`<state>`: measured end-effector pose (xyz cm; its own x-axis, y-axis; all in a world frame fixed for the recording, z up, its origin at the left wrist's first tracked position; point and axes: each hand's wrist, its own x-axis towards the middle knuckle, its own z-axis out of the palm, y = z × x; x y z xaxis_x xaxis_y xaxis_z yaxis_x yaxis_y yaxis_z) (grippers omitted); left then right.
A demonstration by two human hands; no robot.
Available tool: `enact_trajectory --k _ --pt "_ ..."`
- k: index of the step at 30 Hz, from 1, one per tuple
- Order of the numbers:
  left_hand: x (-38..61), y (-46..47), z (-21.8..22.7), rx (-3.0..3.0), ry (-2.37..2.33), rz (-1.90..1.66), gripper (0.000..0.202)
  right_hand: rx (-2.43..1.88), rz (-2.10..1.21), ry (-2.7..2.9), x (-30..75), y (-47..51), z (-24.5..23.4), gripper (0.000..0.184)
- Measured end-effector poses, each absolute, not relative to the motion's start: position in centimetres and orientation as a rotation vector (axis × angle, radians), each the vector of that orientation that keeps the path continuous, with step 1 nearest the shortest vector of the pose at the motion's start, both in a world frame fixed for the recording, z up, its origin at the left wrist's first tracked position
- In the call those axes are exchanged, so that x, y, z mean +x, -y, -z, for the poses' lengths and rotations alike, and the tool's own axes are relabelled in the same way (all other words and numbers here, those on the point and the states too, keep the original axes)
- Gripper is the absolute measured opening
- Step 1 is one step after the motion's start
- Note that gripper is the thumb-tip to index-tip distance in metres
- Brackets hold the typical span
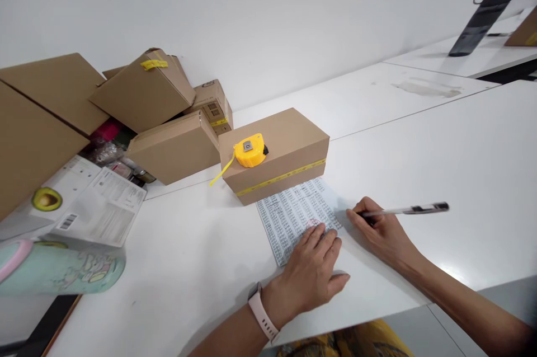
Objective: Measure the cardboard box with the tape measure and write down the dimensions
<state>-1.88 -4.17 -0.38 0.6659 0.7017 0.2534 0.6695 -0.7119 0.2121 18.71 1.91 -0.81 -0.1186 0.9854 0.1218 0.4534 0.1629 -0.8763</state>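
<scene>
My left hand lies flat, fingers together, on a printed sheet of small figures on the white table. A pale watch strap circles that wrist. My right hand is closed round a pen, its tip at the sheet's right edge. Just behind the sheet stands a cardboard box with yellow tape round it. A yellow tape measure sits on the box's top, its blade hanging over the left edge.
Several more cardboard boxes pile up at the back left against the wall. A white carton with an avocado picture and a teal bottle lie at the left. A dark stand is far right.
</scene>
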Motion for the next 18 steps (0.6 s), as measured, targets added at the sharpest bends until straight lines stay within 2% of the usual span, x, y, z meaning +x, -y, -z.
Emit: enact_trajectory --k 3,4,9,12,14,18 --pt "-1.9 4.1 0.6 2.789 -1.136 -0.517 0.055 -1.435 -0.635 1.733 19.5 -2.3 1.0 0.017" --pt "-1.9 4.2 0.7 2.792 -1.133 -0.528 0.055 -1.455 -0.533 1.780 19.8 -2.4 1.1 0.019" --pt "-1.6 4.2 0.4 2.803 -1.109 -0.685 0.047 -1.552 -0.121 2.005 21.0 -3.3 2.6 0.051" --pt "-2.1 3.5 -1.1 2.759 -1.148 -1.133 0.022 -1.578 0.019 2.007 21.3 -3.8 3.7 0.060" --pt "-3.2 2.5 -3.1 2.680 -1.282 -1.463 0.013 -1.587 0.067 1.990 21.3 -3.9 4.2 0.058" --pt "-6.4 -1.1 -8.8 2.391 -1.816 -1.826 0.027 -1.617 0.091 1.976 21.3 -4.2 4.6 0.046"
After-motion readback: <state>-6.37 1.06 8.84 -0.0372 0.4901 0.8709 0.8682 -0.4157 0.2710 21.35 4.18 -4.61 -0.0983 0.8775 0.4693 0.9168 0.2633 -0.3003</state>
